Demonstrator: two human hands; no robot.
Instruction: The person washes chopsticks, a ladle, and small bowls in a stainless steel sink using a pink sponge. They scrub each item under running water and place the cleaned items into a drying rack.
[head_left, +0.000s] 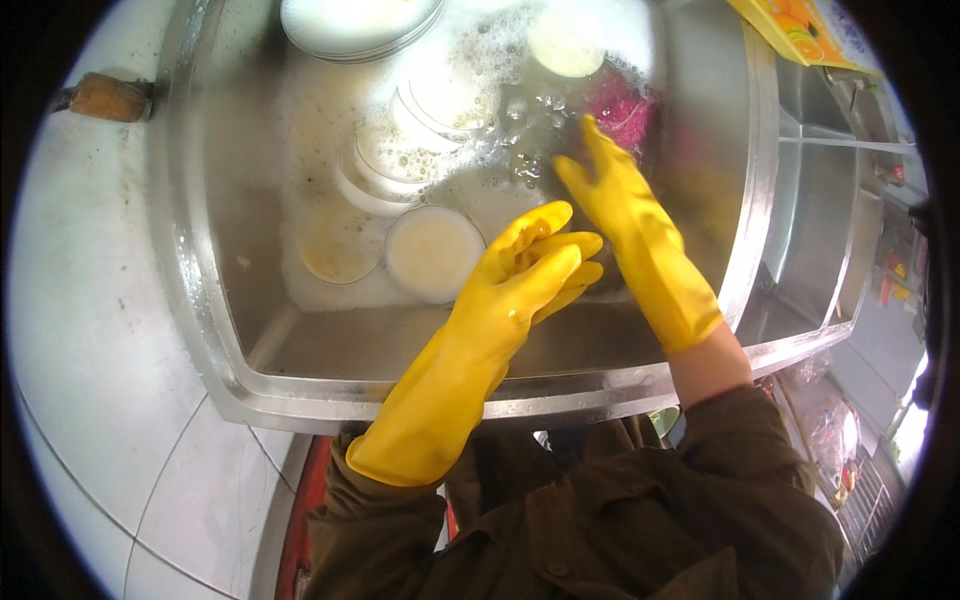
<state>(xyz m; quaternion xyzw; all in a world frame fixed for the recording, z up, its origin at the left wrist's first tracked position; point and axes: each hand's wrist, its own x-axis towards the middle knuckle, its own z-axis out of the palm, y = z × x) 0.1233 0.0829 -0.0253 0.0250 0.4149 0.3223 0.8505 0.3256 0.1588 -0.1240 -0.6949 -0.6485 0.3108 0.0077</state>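
Both of my hands wear long yellow rubber gloves above a metal sink [205, 260] of soapy water. My left hand [535, 262] hovers near the front of the basin, its fingers stretched out and slightly apart with nothing visible in them. Farther right, my right hand [612, 190] reaches forward with fingers extended. Its fingertips are beside a pink mesh scrubber [622, 108] in the water; whether they touch cannot be made out. Left of my hands, several round white dishes lie under suds, the nearest being a bowl [434, 254]. A stack of white plates [362, 28] stands at the back left.
A second metal basin [815, 220] adjoins on the right. At the back right corner, a yellow package [808, 35] with orange fruit pictures rests on the rim. A wooden handle [110, 97] sticks out by the left rim, beside a white tiled wall [100, 330].
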